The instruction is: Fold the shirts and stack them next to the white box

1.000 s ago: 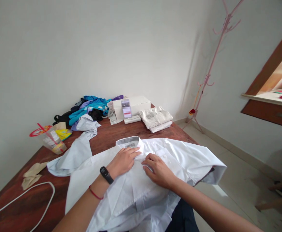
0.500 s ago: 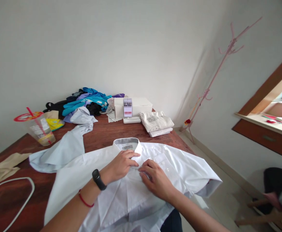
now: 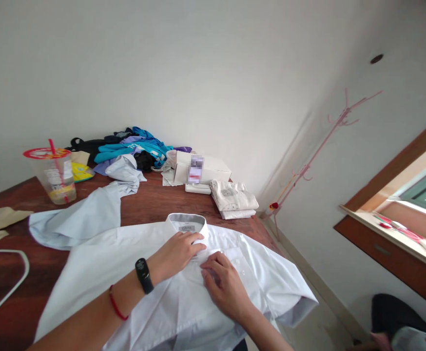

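Note:
A white shirt [image 3: 99, 273] with short sleeves lies spread at the table's front, its grey-lined collar [image 3: 187, 223] toward the wall. Just below the collar, my left hand [image 3: 176, 254] grips the upper front edge with closed fingers. It wears a black band and a red cord at the wrist. Close beside it, my right hand [image 3: 225, 282] pinches the shirt's front, thumb against curled fingers. Any button between the fingertips is hidden.
On the wooden table [image 3: 154, 197] are a plastic drink cup [image 3: 57, 178], a pale blue garment [image 3: 85, 217], piled clothes [image 3: 136, 146], a white box [image 3: 213, 166], a phone [image 3: 195, 169], folded clothes [image 3: 233, 197] and a white hanger [image 3: 25, 265]. A pink coat rack [image 3: 319, 148] leans in view.
The camera view has tilted and shifted, so the scene appears moved. Both hands stay at the shirt's front below the collar, with only slight finger movement.

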Demonstrator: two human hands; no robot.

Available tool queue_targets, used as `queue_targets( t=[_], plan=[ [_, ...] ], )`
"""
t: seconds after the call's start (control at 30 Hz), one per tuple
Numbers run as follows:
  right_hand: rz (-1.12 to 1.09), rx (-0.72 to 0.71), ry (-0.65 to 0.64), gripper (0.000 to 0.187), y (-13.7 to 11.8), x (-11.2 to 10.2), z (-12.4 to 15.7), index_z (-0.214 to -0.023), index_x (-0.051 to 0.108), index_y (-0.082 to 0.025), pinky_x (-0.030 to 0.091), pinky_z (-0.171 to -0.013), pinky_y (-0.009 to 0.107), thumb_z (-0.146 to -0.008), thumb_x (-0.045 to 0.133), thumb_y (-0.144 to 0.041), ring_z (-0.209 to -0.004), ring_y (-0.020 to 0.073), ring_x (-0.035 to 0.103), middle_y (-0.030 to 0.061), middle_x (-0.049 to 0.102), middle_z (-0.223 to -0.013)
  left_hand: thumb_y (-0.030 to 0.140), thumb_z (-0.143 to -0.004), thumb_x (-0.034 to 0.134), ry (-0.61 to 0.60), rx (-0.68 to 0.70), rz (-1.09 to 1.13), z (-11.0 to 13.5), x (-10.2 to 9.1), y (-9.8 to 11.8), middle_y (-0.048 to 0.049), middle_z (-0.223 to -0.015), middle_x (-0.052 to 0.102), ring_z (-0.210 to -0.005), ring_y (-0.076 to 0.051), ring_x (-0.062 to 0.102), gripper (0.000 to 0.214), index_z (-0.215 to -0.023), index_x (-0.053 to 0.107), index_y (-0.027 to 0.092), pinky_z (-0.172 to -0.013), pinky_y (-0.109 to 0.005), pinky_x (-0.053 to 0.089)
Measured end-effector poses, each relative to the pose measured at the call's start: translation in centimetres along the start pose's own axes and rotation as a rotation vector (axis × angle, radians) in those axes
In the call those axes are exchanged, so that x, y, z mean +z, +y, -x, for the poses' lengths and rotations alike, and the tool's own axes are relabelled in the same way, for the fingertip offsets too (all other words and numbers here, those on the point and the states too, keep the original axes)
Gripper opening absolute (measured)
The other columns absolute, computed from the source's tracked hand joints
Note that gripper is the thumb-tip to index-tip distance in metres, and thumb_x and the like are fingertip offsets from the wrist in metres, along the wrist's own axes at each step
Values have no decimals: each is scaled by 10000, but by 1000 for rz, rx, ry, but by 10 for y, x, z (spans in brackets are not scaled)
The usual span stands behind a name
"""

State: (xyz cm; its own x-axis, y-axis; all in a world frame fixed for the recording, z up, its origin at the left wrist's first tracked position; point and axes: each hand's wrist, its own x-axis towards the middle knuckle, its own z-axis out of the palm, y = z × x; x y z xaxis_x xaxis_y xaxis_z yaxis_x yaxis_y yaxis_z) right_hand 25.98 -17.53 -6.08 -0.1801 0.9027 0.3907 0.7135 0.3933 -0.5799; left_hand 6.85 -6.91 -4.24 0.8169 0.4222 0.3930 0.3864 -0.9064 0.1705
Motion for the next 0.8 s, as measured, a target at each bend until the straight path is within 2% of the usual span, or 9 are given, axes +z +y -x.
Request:
queue_targets(
  t=[0.17, 0.4, 0.53, 0.67, 0.8],
  plan=[
    [-5, 2, -8, 186, 0, 1, 0, -1026, 696, -228, 508, -873, 343, -922, 564, -149, -955, 208, 612, 66, 616, -988, 111, -958, 492, 44, -8, -56, -2, 11, 2, -94, -1288, 634, -1129, -245, 624, 377, -1307, 577, 225, -956, -378, 477],
    [-22, 18, -16, 206, 0, 0, 1, -1073, 680, -234, 523, -899, 362, -928, 548, -171, -986, 219, 617, 73, 626, -1018, 57, -917, 459, 68, -123, 1, -6, 19, 0, -124, -1265, 648, -1116, -262, 635, 477, -1375, 500, 182, -953, -414, 515],
    [17, 37, 0, 320, 2, -1, 1, -1235, 638, -234, 510, -995, 381, -931, 550, -190, -1115, 228, 599, 102, 603, -1219, 74, -932, 456, 139, -162, 81, -6, 19, -1, -117, -1294, 616, -1123, -251, 632, 419, -1329, 531, 186, -973, -409, 527],
    [143, 7, -63, 439, 4, 0, 1, -1378, 567, -249, 418, -1135, 454, -939, 551, -225, -1375, 270, 441, 103, 464, -1504, 81, -963, 417, 213, -165, 161, -4, 19, -1, -95, -1247, 616, -1108, -224, 634, 358, -1267, 567, 194, -986, -378, 526],
    [272, 17, -165, 496, 6, 4, -1, -1464, 499, -248, 308, -1192, 554, -974, 534, -321, -1504, 323, 263, 114, 396, -1583, 66, -900, 527, 168, -126, 229, -2, 15, -1, -86, -1268, 597, -1116, -226, 623, 392, -1263, 569, 207, -995, -376, 520]
  ],
)
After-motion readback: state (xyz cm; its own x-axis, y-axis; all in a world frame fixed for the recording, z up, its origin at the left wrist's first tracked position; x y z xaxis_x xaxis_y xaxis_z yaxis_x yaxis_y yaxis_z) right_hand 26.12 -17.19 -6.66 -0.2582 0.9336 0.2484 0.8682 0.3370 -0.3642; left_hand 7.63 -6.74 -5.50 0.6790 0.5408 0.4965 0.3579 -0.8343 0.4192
